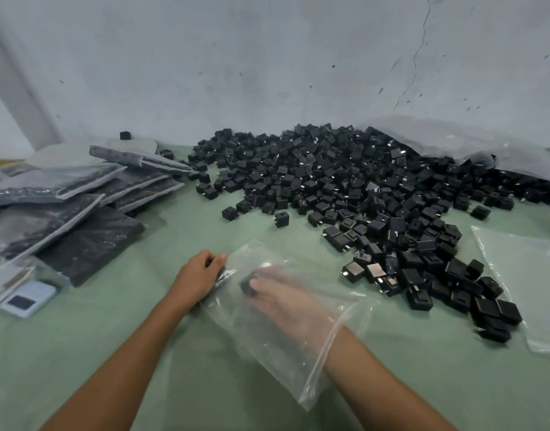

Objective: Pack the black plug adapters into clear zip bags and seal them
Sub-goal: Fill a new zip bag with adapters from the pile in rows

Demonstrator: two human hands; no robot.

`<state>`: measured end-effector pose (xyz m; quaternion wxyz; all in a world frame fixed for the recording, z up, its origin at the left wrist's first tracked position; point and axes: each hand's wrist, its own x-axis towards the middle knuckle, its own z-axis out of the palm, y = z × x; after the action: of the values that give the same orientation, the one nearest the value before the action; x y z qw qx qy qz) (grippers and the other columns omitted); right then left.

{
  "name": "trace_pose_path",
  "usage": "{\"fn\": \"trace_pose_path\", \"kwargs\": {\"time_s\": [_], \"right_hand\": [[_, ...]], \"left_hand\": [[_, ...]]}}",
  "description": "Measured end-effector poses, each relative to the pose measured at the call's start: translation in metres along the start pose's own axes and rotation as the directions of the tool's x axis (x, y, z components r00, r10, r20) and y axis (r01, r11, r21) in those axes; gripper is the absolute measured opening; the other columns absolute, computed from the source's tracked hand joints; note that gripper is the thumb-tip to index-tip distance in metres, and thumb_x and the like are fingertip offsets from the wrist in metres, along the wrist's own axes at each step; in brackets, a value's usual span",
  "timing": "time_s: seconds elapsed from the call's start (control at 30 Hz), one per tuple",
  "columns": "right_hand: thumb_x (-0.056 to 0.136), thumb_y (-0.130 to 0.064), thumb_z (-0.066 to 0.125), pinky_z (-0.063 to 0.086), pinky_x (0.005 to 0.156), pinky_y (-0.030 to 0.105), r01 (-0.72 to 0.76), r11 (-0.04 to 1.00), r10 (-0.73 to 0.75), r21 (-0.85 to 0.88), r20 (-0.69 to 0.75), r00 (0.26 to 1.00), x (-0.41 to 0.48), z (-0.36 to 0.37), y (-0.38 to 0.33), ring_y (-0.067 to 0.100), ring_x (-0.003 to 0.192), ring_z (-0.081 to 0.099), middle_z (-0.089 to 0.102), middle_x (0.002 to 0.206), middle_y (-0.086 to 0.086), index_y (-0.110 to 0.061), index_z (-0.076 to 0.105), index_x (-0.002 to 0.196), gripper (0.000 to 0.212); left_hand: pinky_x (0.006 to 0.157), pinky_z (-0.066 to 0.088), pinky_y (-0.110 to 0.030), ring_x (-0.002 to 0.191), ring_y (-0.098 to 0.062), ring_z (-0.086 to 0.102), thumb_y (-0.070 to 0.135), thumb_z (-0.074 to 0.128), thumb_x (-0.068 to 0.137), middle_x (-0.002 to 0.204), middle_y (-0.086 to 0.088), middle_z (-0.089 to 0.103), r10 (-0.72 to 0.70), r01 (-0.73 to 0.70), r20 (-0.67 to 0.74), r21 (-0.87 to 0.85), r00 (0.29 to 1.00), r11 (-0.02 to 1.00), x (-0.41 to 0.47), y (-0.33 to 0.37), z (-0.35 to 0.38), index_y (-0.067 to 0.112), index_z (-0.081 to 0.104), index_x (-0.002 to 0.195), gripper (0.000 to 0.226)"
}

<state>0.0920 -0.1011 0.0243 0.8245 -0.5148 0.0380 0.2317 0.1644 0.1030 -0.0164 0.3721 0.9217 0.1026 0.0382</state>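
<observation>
A bulk packing workroom: heaped black adapters [354, 194], stacked filled bags [65, 194], green worktable [112, 353], scuffed wall [267, 63].

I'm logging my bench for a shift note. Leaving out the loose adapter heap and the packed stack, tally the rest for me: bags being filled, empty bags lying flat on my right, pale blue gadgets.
Clear zip bag, being filled: 1
Empty bag, flat on the right: 1 in view
Pale blue gadget: 1
Total: 3
</observation>
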Motion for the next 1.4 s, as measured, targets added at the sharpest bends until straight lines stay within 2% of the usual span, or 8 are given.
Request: {"fn": "trace_pose_path", "kwargs": {"time_s": [0.13, 0.23, 0.37, 0.43, 0.87, 1.07, 1.23, 1.4], "right_hand": [[0.075, 0.016, 0.05, 0.044, 0.073, 0.045, 0.216, 0.881, -0.207, -0.421, 0.068, 0.976, 0.023, 0.014, -0.002, 0.026, 0.076, 0.058, 0.057, 0.075, 0.02, 0.011, 0.061, 0.071, 0.013], [0.075, 0.006, 0.056, 0.054, 0.074, 0.038, 0.163, 0.786, -0.246, -0.596, -0.06, 0.967, 0.038, 0.018, -0.001, 0.021, 0.079, 0.065, 0.069, 0.083, 0.016, 0.003, 0.068, 0.086, 0.017], [0.08, 0.003, 0.064, 0.048, 0.063, 0.009, 0.146, 0.808, -0.294, -0.571, -0.175, 0.94, 0.046, 0.019, 0.0, 0.0, 0.072, 0.065, 0.072, 0.093, 0.006, -0.011, 0.07, 0.097, 0.023], [0.082, -0.01, 0.072, 0.055, 0.069, 0.018, 0.169, 0.784, -0.337, -0.597, -0.18, 0.924, 0.048, 0.013, 0.01, -0.004, 0.072, 0.066, 0.071, 0.085, -0.007, -0.025, 0.067, 0.091, 0.018], [0.081, -0.041, 0.067, 0.056, 0.087, 0.044, 0.118, 0.55, -0.342, -0.826, -0.094, 0.935, 0.068, 0.012, 0.015, 0.02, 0.091, 0.067, 0.069, 0.093, -0.002, -0.027, 0.066, 0.099, 0.023], [0.092, -0.046, 0.065, 0.052, 0.097, 0.041, 0.275, 0.343, -0.315, -0.898, 0.166, 0.935, 0.058, -0.013, 0.003, 0.01, 0.103, 0.065, 0.067, 0.113, -0.01, -0.029, 0.059, 0.115, 0.029], [0.105, -0.027, 0.042, 0.036, 0.104, 0.039, 0.329, -0.134, -0.274, -0.935, 0.354, 0.894, 0.062, -0.013, -0.003, 0.026, 0.122, 0.048, 0.055, 0.129, 0.009, -0.016, 0.058, 0.127, 0.03], [0.103, -0.013, 0.044, 0.039, 0.1, 0.04, 0.308, -0.135, -0.257, -0.942, 0.334, 0.907, 0.069, 0.004, 0.001, 0.032, 0.121, 0.048, 0.052, 0.13, 0.015, -0.008, 0.049, 0.136, 0.034]], "left_hand": [[0.06, 0.037, -0.027, 0.073, -0.011, 0.057, 0.051, 0.053, 0.098, 0.077, 0.007, 0.064, 0.013, -0.013, -0.009, 0.0, 1.0, 1.0, 0.0, -0.002, 0.001, 0.019, 0.058, 0.08, 0.037], [0.059, 0.037, -0.025, 0.072, -0.007, 0.057, 0.052, 0.052, 0.098, 0.077, 0.007, 0.064, 0.014, -0.014, -0.011, 0.003, 1.0, 1.0, -0.001, -0.003, 0.001, 0.02, 0.058, 0.08, 0.037], [0.059, 0.036, -0.025, 0.073, -0.005, 0.057, 0.052, 0.052, 0.098, 0.077, 0.011, 0.064, 0.014, -0.014, -0.008, 0.01, 1.0, 1.0, -0.001, -0.001, 0.0, 0.022, 0.058, 0.079, 0.036], [0.059, 0.036, -0.024, 0.073, -0.005, 0.056, 0.052, 0.052, 0.098, 0.077, 0.011, 0.063, 0.017, -0.017, -0.01, 0.015, 1.0, 1.0, -0.001, -0.001, 0.0, 0.023, 0.058, 0.08, 0.035], [0.059, 0.037, -0.028, 0.071, -0.008, 0.057, 0.052, 0.045, 0.101, 0.075, 0.006, 0.062, 0.009, -0.008, -0.03, 0.043, 1.0, 0.999, -0.004, 0.001, 0.001, 0.021, 0.057, 0.08, 0.039], [0.063, 0.039, -0.032, 0.072, -0.012, 0.058, 0.048, 0.045, 0.103, 0.074, 0.006, 0.063, 0.021, -0.02, -0.027, 0.026, 0.999, 0.999, -0.004, -0.001, 0.001, 0.02, 0.056, 0.077, 0.039], [0.062, 0.04, -0.028, 0.066, -0.008, 0.057, 0.045, 0.045, 0.104, 0.069, 0.005, 0.062, 0.032, -0.031, -0.009, 0.01, 0.999, 0.999, -0.006, 0.003, 0.0, 0.02, 0.055, 0.075, 0.039], [0.07, 0.045, -0.034, 0.074, -0.017, 0.061, 0.046, 0.044, 0.104, 0.076, 0.001, 0.066, 0.025, -0.025, 0.002, 0.004, 1.0, 1.0, -0.008, 0.006, -0.002, 0.016, 0.058, 0.081, 0.04]]}}
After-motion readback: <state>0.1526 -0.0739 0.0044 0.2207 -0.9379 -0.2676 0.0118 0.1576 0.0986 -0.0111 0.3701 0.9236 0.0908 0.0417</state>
